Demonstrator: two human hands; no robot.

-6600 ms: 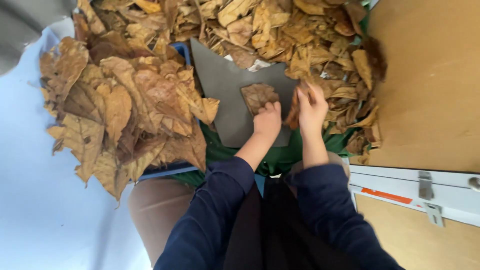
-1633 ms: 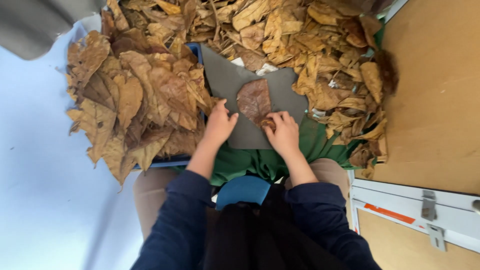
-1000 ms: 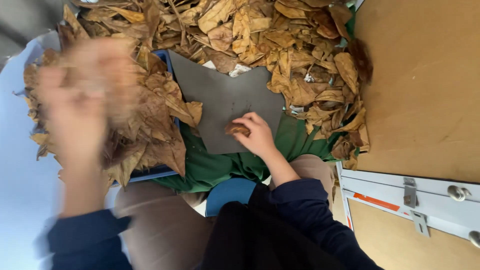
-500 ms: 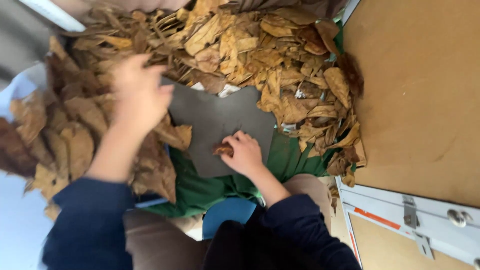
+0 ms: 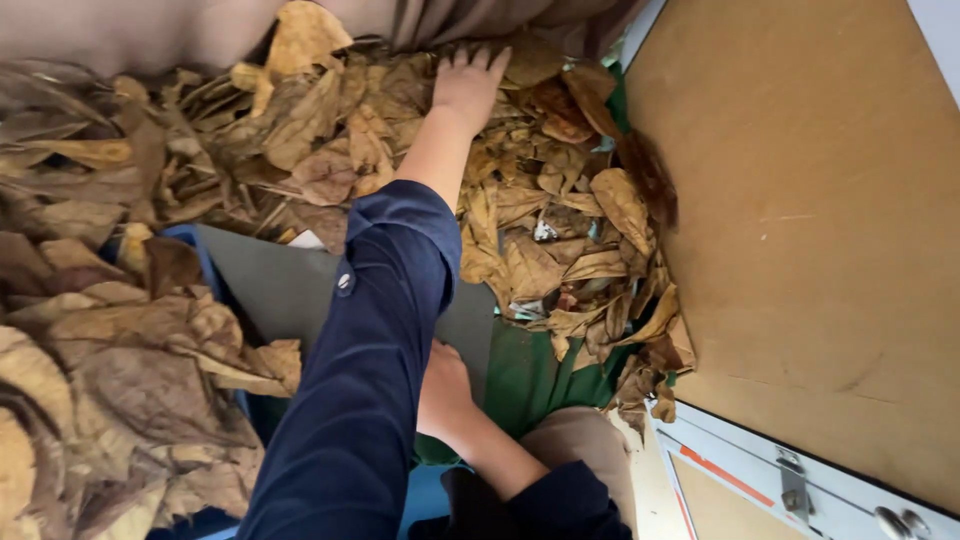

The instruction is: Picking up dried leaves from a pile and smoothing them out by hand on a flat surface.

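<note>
The heap of dried leaves is tan and brown, curled and brittle, piled loosely beyond the far edge of the grey board. The board lies flat, mostly bare; its near right part is hidden behind a dark blue sleeve.

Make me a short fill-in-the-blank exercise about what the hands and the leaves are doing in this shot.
1. The left hand reaches out, fingers spread, onto the far pile of dry ____.
2. The right hand rests on the ____ board.
3. The cloth under the leaf pile is ____ in colour.
4. The sleeve on the outstretched arm is dark ____.

Missing words: leaves; grey; green; blue
</note>
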